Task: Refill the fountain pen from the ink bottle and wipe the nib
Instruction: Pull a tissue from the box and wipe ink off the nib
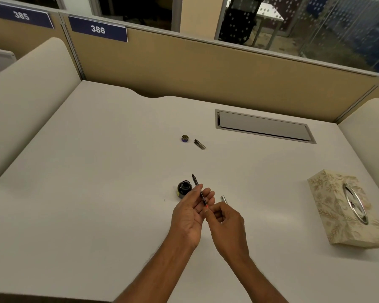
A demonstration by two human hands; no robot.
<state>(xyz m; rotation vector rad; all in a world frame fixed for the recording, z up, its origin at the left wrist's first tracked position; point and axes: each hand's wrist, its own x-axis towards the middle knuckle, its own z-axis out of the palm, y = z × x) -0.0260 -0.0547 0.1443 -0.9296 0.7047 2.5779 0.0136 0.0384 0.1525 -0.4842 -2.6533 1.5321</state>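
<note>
The fountain pen's front section (197, 185), nib pointing away from me with its converter attached, rests across the fingers of my left hand (189, 212). My right hand (224, 219) pinches the red-tipped rear end of the converter. The open ink bottle (184, 188) stands on the white desk just left of the nib, touching nothing. The bottle's cap (185, 138) and the pen cap (199, 144) lie farther back on the desk. A silvery pen barrel (224, 199) lies just right of my hands.
A patterned tissue box (346, 209) sits at the right edge of the desk (96, 171). A grey cable hatch (264, 126) is set into the desk at the back right. Tan partition walls (206, 68) close off the back and sides.
</note>
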